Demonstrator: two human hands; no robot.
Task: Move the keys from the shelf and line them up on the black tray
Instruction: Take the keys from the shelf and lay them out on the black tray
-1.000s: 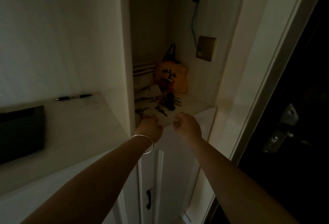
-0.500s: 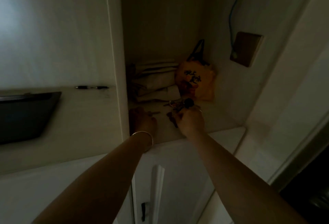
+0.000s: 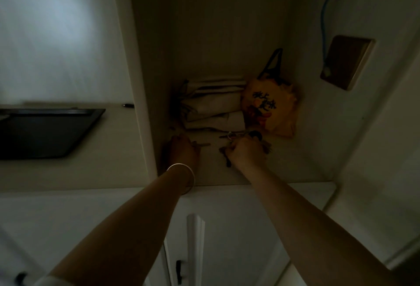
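Note:
In dim light, both my hands reach into a shelf alcove (image 3: 295,172). My left hand (image 3: 183,151), with a silver bangle on the wrist, is closed over a single key (image 3: 203,145) whose blade sticks out to the right. My right hand (image 3: 244,152) is curled on a bunch of keys (image 3: 245,136) with a ring and a dark fob; a dark key hangs below its fingers. The black tray (image 3: 45,133) lies on the counter at the left, beyond a white partition (image 3: 134,94).
Folded pale cloths (image 3: 213,106) and an orange bag (image 3: 270,108) with black handles fill the back of the alcove. A pen (image 3: 128,105) lies behind the tray. A wall plate (image 3: 346,61) with a blue cable is on the right wall. Cabinet doors (image 3: 227,240) are below.
The view has closed in on the alcove. Both hands went from the shelf's front edge deeper in; the left closed over the single key, the right over the key bunch.

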